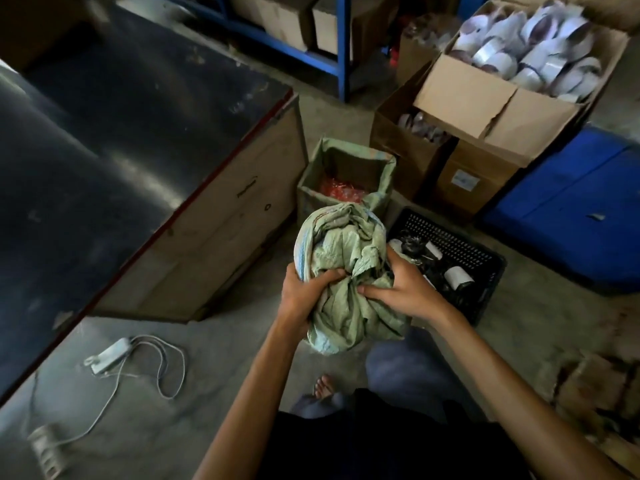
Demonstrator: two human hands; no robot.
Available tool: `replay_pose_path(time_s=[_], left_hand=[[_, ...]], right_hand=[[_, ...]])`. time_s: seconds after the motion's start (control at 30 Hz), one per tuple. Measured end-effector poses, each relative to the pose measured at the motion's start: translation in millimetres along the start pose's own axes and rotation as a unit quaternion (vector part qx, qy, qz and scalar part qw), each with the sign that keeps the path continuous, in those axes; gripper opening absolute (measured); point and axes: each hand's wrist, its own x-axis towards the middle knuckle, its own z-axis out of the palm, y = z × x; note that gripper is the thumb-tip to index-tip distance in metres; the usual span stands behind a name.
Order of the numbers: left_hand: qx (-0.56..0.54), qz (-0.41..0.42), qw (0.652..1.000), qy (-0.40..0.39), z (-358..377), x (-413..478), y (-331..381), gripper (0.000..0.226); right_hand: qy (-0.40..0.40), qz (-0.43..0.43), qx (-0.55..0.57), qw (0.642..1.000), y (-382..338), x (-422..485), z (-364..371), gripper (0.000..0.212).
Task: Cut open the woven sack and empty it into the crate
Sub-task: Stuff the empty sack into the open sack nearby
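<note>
A crumpled pale green woven sack (346,244) is bunched up in front of me, above the concrete floor. My left hand (304,292) grips its left side and my right hand (398,285) grips its right side, fingers dug into the folds. Just to the right of the sack sits a black perforated plastic crate (460,251) holding dark items and white rolls. Behind the sack stands a box lined with a green woven sack (346,168), open at the top, with red items inside.
A large black-topped table with a wooden side (214,216) fills the left. Cardboard boxes of tape rolls (512,84) stack at the back right, beside a blue bin (571,209). A white power strip with cable (110,355) lies on the floor. Blue shelving (343,46) stands behind.
</note>
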Motion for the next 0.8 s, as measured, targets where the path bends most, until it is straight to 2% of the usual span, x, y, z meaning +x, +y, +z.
replay_pose_path(time_s=[0.13,0.27,0.4,0.47,0.67,0.8], left_hand=[[-0.004,-0.041,0.999,0.014,29,50,8,0.090],[0.038,-0.063,0.993,0.089,66,109,11,0.091],[0.068,-0.098,0.987,0.105,102,180,0,0.068],[0.074,-0.108,0.985,0.109,119,221,-6,0.068],[0.089,-0.095,0.986,0.104,151,355,-22,0.081],[0.103,-0.034,0.990,0.094,163,443,-23,0.077]], right_hand=[[-0.033,0.041,0.031,0.998,25,58,-26,0.083],[-0.069,0.068,0.026,0.995,56,132,-55,0.084],[-0.088,0.095,0.009,0.992,99,212,-73,0.081],[-0.090,0.106,0.004,0.990,126,252,-76,0.081],[-0.089,0.121,-0.004,0.989,203,374,-71,0.078],[-0.046,0.099,0.000,0.994,233,452,-69,0.079]])
